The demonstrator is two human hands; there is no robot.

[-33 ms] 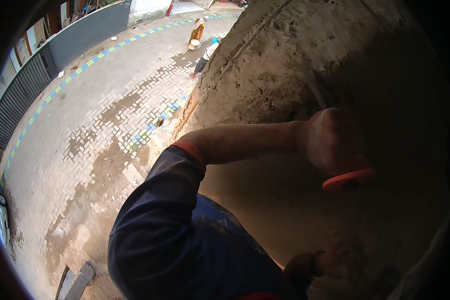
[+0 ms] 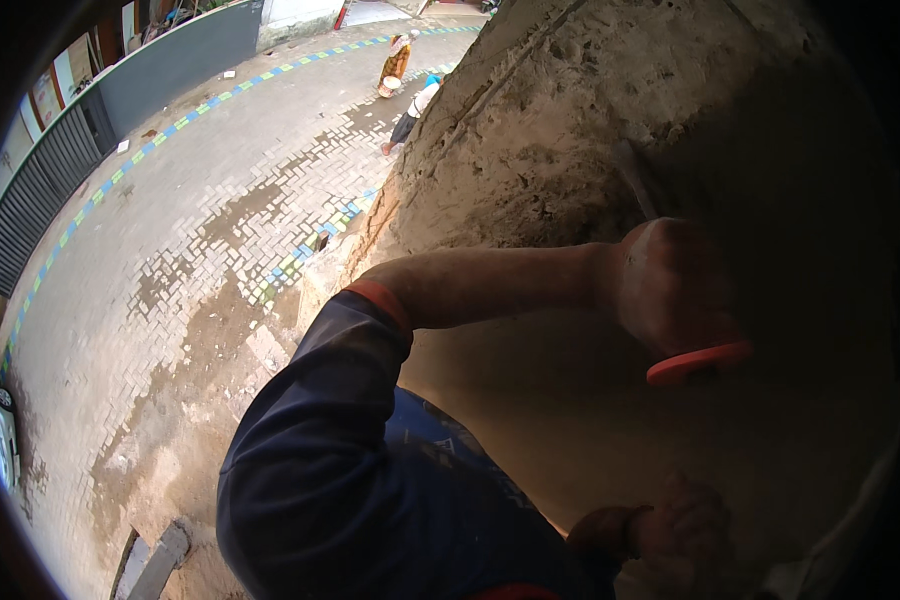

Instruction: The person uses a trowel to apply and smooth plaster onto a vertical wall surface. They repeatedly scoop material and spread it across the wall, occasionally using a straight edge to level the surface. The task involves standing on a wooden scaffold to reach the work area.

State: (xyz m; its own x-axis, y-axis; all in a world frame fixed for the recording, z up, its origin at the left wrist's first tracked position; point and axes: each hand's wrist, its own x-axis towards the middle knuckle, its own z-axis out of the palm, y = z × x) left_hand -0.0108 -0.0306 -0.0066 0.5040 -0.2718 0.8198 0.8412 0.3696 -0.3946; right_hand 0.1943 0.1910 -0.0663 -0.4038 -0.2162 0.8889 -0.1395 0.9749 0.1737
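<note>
My left hand (image 2: 670,285) is closed round a chisel (image 2: 638,182) with an orange-red hand guard (image 2: 698,363). The metal shaft sticks out beyond my fist, and its far end meets the rough, pitted concrete wall (image 2: 550,130). My left forearm lies across the picture, below a dark blue sleeve with an orange cuff. Lower down, in deep shade, my right hand (image 2: 682,520) has its fingers curled closed, with a dark band at the wrist. Whatever it grips is too dark to make out.
Paved ground (image 2: 240,220) with blue and green edging stretches away on the left. Two people (image 2: 394,62) are out there, one with a pale bucket (image 2: 389,87). A grey gate (image 2: 45,195) and a parked car (image 2: 0,430) line the left rim. Broken concrete (image 2: 160,565) lies at lower left.
My right hand has shifted slightly and shows more sharply. The chisel and my left hand have moved very slightly.
</note>
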